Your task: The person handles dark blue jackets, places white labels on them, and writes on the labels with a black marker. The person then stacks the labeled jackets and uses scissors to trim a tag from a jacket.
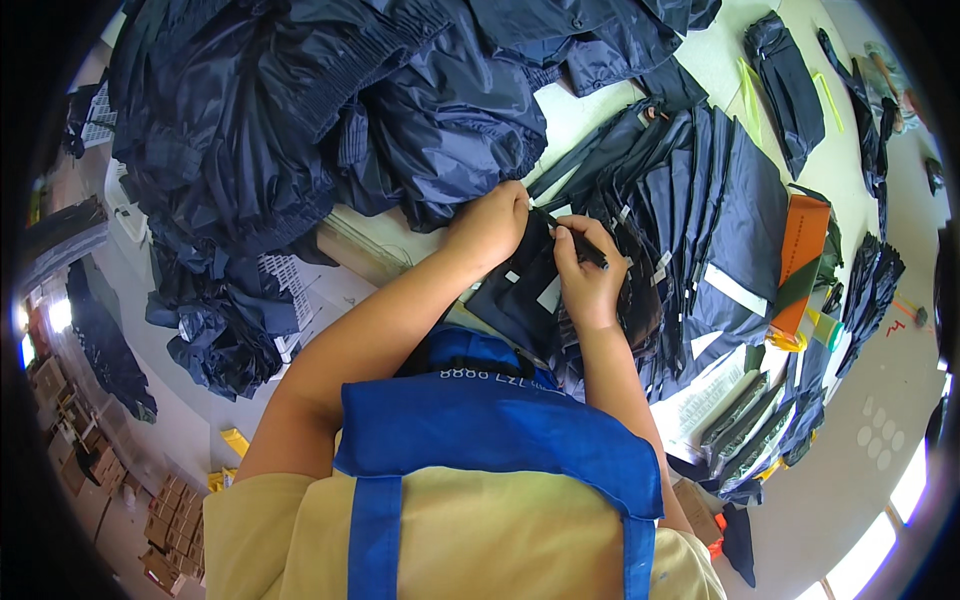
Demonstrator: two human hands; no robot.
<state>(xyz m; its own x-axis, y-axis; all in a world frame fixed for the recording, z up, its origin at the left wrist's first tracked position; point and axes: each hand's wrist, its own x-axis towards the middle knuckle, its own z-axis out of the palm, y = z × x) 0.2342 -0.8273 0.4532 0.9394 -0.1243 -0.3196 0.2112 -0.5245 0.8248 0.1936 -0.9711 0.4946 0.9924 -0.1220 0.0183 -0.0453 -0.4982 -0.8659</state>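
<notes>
Blue apron [490, 425] nearest; black pen [602, 264] over folded dark fabric [518, 308].
Pinched in fingers of right hand [592, 284], slanting away leftward, toward left hand [490, 230] just beside, curled, grip unclear.

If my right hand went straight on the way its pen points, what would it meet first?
Probably your left hand, just up and left of the black pen in your right hand; depth is unclear, so the pen's tip might meet the dark fabric beneath first.

Glossy crumpled fabric garments [300, 110], eleven o'clock: navy
Slender pen [598, 261], two o'clock: black
Flat cloth apron [490, 430], six o'clock: blue, white-lettered
</notes>
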